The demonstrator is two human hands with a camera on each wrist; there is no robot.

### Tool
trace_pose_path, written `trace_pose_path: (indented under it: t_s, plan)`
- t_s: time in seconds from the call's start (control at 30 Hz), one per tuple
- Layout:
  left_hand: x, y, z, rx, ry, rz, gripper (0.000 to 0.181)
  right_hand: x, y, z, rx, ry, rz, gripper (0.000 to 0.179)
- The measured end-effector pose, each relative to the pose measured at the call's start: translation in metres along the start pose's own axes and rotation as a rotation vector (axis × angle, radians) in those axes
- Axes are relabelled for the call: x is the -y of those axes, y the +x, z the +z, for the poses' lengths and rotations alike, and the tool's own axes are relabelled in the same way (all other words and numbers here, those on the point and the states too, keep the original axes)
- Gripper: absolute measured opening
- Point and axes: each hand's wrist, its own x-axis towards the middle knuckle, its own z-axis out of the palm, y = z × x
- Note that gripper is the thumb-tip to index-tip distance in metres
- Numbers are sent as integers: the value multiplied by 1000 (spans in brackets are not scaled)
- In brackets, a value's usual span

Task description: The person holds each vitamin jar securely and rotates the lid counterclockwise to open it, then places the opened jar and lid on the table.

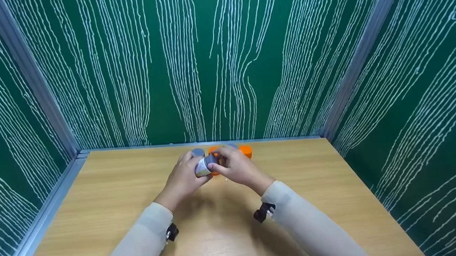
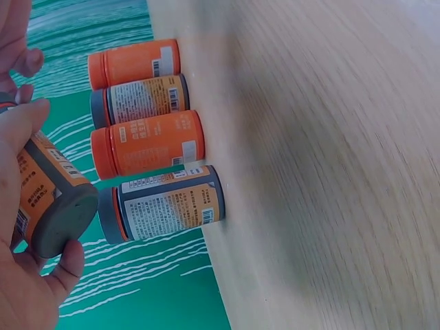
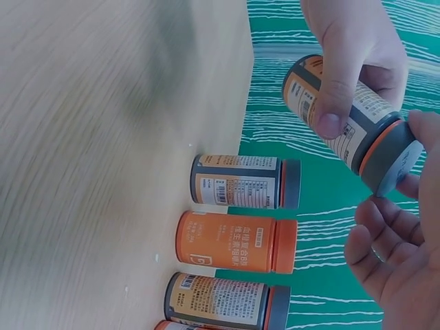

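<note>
My left hand [image 1: 183, 173] grips a supplement bottle [image 3: 330, 113] round its body, with the fingers and thumb curled about it. The bottle has a grey, orange and white label and is held tilted above the table. At its dark grey cap [image 3: 392, 161], the thumb and a finger of my right hand [image 1: 238, 166] pinch the sides, while the other fingers curl loosely below. An orange ring shows between cap and body. In the left wrist view the bottle's dark base [image 2: 65, 220] faces the camera, and the left hand hides part of the label.
Behind the hands a row of bottles stands on the wooden table [image 1: 131, 193]: a grey-capped one [image 2: 168, 206], an orange one [image 2: 151, 144], another grey-capped one [image 2: 141, 100] and another orange one [image 2: 141, 62]. Green panels [image 1: 250, 104] with white wavy lines enclose the table's back and sides.
</note>
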Motion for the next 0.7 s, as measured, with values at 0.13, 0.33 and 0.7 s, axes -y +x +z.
trace_pose_path:
  t_s: [0.13,0.33,0.7]
  plan:
    - [0,-1,0,-4,16,-12,52,2,0,-1,15,-8,5,51]
    - [-1,-1,0,-14,34,-23,58,3,-2,-2,32,-7,-12,52]
    - [-2,-1,0,-36,145,-19,67,6,-3,-3,43,-34,-33,50]
